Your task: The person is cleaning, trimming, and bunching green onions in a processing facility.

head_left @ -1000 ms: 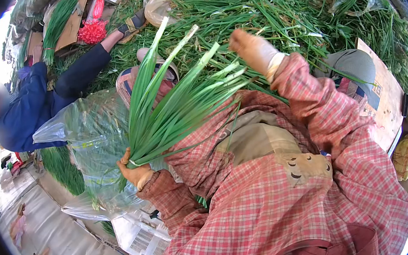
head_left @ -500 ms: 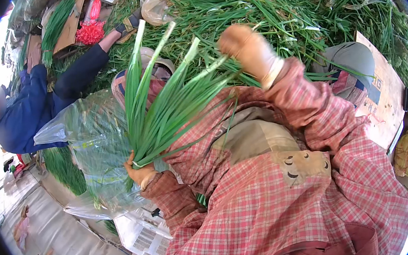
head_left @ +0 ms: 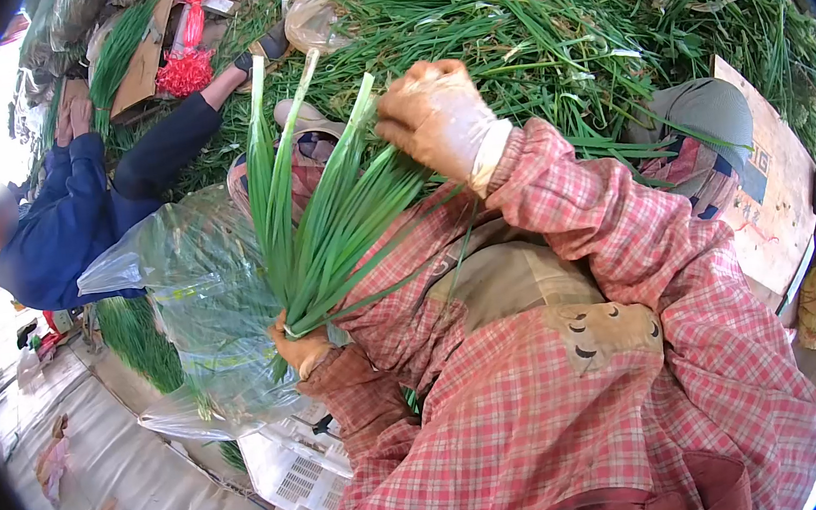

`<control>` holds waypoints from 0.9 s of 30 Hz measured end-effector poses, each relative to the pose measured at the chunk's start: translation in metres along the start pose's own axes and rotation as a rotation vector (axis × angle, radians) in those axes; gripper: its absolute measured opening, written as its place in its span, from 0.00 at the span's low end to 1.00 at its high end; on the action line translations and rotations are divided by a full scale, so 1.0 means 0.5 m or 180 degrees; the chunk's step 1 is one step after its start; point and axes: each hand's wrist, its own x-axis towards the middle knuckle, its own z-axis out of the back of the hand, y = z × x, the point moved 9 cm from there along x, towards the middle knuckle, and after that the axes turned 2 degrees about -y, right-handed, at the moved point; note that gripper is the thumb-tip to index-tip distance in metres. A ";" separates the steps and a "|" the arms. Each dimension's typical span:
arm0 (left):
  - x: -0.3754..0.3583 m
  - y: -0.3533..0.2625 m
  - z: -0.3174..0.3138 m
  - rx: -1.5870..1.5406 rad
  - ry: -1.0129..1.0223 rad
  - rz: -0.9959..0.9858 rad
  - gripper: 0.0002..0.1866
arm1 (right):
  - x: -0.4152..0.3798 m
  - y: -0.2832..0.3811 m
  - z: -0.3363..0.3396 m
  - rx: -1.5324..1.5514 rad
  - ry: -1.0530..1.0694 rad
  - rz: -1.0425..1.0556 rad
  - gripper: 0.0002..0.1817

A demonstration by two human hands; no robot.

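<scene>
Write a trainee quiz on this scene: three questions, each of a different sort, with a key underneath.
1. Which hand grips the end of the bunch of green stalks that is lower in the picture?
2. True or false: a white band shows between the right hand and its checked sleeve.
3. What colour is the other person's jacket? A) yellow B) dark blue C) white

Key:
1. The left hand.
2. True.
3. B.
</scene>
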 end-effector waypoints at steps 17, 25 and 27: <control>-0.088 -0.031 -0.082 0.0252 -0.0329 0.0237 0.10 | 0.018 -0.030 -0.148 0.1902 0.1859 -0.1337 0.24; -0.098 -0.040 -0.087 0.0303 -0.0324 0.0245 0.07 | -0.002 -0.049 -0.143 0.2780 0.1136 -0.1378 0.16; -0.096 -0.036 -0.085 0.0314 -0.0343 0.0227 0.07 | -0.003 -0.050 -0.118 0.2696 0.1042 -0.1274 0.18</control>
